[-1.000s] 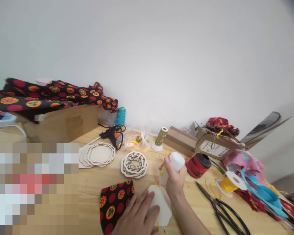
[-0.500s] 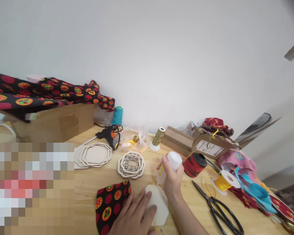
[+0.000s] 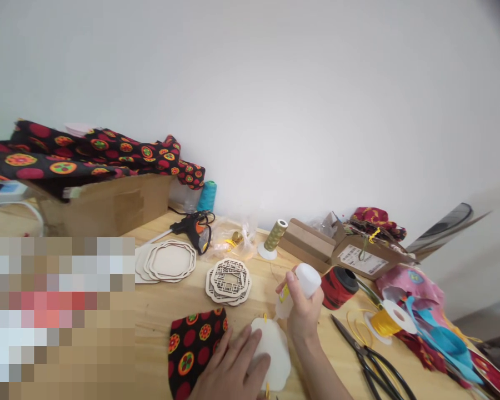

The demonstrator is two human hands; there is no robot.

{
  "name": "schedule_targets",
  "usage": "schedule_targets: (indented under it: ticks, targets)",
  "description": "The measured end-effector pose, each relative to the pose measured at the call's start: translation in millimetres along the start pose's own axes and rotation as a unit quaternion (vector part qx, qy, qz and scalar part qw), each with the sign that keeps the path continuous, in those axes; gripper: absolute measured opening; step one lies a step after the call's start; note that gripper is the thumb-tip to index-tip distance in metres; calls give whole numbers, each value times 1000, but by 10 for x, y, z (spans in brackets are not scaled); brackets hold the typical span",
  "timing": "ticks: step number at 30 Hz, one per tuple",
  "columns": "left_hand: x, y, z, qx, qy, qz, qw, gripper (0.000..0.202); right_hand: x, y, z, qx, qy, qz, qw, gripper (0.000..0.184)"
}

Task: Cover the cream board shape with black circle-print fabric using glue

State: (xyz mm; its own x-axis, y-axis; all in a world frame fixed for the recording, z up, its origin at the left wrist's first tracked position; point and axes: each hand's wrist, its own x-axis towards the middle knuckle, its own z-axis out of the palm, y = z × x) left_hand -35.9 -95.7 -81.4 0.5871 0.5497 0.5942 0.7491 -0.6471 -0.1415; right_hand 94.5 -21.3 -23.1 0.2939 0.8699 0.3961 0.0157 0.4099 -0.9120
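Note:
My right hand (image 3: 302, 311) grips a white squeeze bottle (image 3: 298, 289), tipped upside down with its nozzle just above a white scalloped pad (image 3: 273, 353) on the wooden table (image 3: 158, 311). My left hand (image 3: 233, 366) lies flat on the pad's left edge, fingers stretched out, pressing it down. A piece of black fabric with red and orange circles (image 3: 191, 347) lies just left of the pad, partly under my left hand.
Behind lie a stack of fretwork wooden discs (image 3: 228, 279), plain wooden frames (image 3: 166, 261) and a glue gun (image 3: 194, 229). A red spool (image 3: 337, 286), yellow cord spool (image 3: 385, 321) and black scissors (image 3: 373, 361) sit at right, cardboard boxes (image 3: 350, 250) behind. A blurred patch covers the lower left.
The bottle in my right hand has tipped a little further down toward the pad. The left hand stays on the pad; the view has shifted slightly.

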Motion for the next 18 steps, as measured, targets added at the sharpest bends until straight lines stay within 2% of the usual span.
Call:
schedule_targets:
  ticks: [5, 12, 18]
  targets:
    - [-2, 7, 8, 8, 0, -2, 1000, 26, 3, 4, -19, 13, 5, -11, 1000, 19]
    - [30, 4, -65, 13, -48, 15, 999, 29, -7, 49, -16, -5, -22, -20, 1000, 19]
    - [18, 7, -57, 7, -50, 14, 999, 30, 10, 45, -51, -16, -17, -23, 999, 19]
